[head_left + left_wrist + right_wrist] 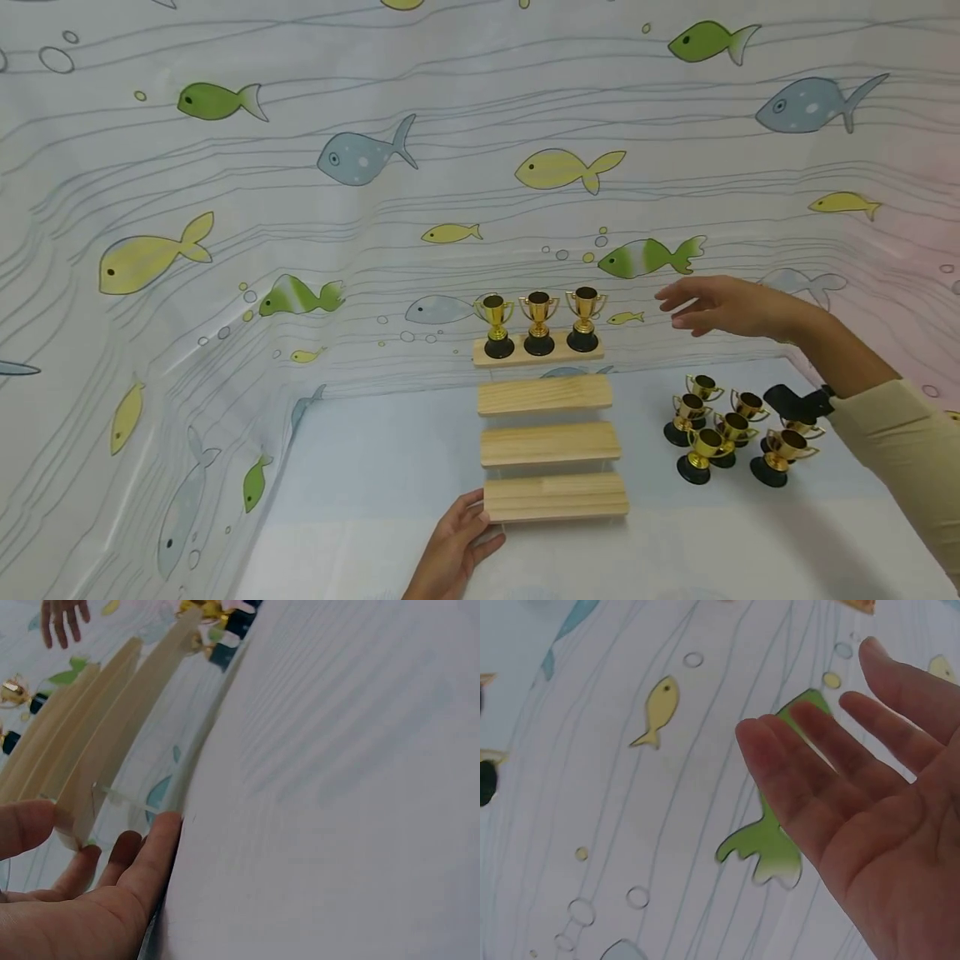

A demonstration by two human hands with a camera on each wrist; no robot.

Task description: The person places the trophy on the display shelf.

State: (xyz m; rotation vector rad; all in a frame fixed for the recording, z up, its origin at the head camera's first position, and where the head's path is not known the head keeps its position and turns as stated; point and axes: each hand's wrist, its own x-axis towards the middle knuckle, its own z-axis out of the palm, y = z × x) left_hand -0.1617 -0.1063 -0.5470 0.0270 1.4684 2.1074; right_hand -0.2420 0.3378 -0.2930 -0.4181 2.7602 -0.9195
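Note:
A four-tier wooden display rack [553, 497] stands with its steps rising toward the back. My left hand [455, 546] grips the left end of the lowest board, and in the left wrist view the thumb [26, 827] lies at the edge of the wood with the fingers below. Three gold trophy cups [538, 321] with black bases stand in a row on the top board. My right hand [731, 307] hangs in the air to the right of them, its fingers loosely bent and nothing in the palm [907, 847].
To the right of the rack, several more gold trophy cups [705, 454] stand in a cluster on the pale surface, below the right forearm. Behind everything rises a cloth backdrop [480, 100] printed with fish and wavy lines. A black wrist strap [798, 402] circles the right wrist.

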